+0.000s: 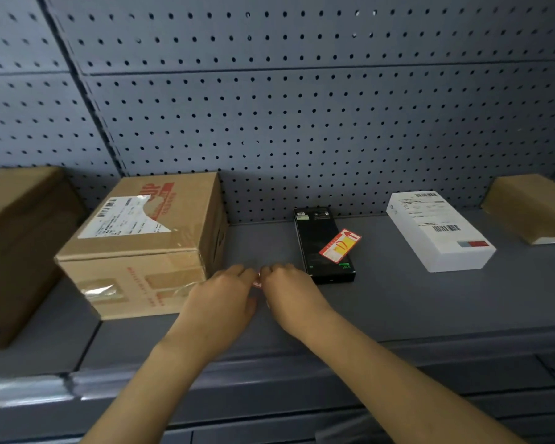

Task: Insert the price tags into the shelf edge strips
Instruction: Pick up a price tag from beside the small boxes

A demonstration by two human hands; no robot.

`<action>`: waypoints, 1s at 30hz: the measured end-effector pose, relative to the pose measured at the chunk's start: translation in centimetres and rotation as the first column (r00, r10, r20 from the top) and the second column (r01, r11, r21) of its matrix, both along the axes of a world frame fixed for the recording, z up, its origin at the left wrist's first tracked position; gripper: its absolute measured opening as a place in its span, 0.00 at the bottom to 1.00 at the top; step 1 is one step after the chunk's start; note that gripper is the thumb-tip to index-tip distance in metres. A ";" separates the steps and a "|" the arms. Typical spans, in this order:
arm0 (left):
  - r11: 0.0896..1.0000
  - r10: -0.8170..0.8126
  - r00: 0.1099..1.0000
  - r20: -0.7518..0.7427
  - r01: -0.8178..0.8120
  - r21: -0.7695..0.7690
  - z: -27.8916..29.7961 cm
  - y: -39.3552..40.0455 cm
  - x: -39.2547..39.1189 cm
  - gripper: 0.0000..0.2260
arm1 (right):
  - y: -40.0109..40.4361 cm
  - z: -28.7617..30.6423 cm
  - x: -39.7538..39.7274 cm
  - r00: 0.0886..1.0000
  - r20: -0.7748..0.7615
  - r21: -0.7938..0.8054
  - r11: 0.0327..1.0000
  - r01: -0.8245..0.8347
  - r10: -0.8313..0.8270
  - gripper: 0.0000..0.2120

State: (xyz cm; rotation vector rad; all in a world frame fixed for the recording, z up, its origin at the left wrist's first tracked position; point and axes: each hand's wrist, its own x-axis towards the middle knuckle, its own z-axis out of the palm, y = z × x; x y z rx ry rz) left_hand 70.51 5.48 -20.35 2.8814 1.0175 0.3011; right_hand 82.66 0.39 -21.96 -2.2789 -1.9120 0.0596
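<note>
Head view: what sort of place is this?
Probably a shop or stockroom aisle: grey perforated metal back panel, grey metal shelf carrying a brown cardboard box, and a red-and-yellow price tag.

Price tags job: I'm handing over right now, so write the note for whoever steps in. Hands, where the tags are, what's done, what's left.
Left hand and right hand: both over the shelf, fingertips meeting on a small red and white price tag. It is mostly hidden, so who pinches it is unclear.
Second price tag: red and yellow, lying on the black box.
Edge strip: along the shelf front, nearer the camera than the hands; no tag visible in it.
Done: nothing inserted that shows.
Left: bring the held tag to the strip and slide it in, then likely the tag on the black box.
</note>
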 end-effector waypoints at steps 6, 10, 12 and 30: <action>0.999 0.009 1.000 0.010 -0.009 0.037 0.3 -0.9 -0.7 0.11 | -0.5 0.3 -0.4 1.000 0.007 -0.019 0.999 -0.027 0.027 0.12; 1.000 0.030 0.999 0.031 -0.030 0.004 0.9 -0.9 -1.7 0.12 | -1.1 0.7 -0.3 0.999 0.044 0.077 0.997 -0.020 0.017 0.09; 0.999 0.041 0.998 0.042 -0.040 -0.014 1.1 -1.0 -2.3 0.12 | -1.3 0.7 -0.2 0.999 0.027 0.155 0.988 -0.024 0.020 0.08; 0.999 0.021 0.994 0.105 -0.019 -0.026 0.6 -1.2 -10.8 0.09 | -4.2 0.3 -6.9 0.842 -0.536 0.410 0.854 0.320 -0.058 0.10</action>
